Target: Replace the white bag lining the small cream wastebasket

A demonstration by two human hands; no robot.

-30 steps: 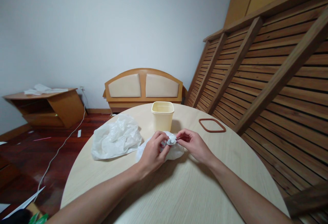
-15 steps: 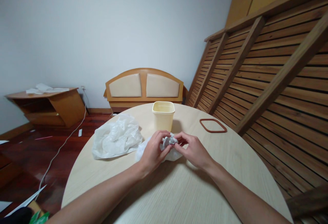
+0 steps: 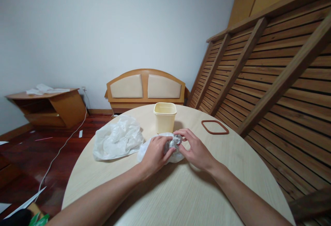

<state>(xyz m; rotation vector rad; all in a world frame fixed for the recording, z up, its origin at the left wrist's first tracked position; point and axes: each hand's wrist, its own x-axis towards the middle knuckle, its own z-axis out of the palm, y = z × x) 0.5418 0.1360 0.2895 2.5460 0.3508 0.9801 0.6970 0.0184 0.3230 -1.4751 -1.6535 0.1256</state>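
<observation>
A white, translucent plastic bag point(image 3: 177, 156) lies on the table in front of me, its top gathered into a greyish twisted bunch. My left hand point(image 3: 157, 151) grips the bag below that bunch, thumb and fingers closed around the plastic. From the other side my right hand point(image 3: 194, 150) pinches the bunched top between thumb and fingers. Just behind both hands a pale yellow square bin point(image 3: 165, 121) stands upright. Whatever the bag contains is hidden.
The round wooden table point(image 3: 207, 191) also bears a second crumpled plastic bag point(image 3: 117, 138) at left and a reddish-brown rounded frame point(image 3: 215, 133) at right. Wooden slatted panels point(image 3: 271, 81) lean beyond the right edge. A cable point(image 3: 60, 148) runs across the floor.
The right hand has turned slightly, and the bag's bunched top now shows more between the hands, a little higher and to the right. The left hand has barely moved.
</observation>
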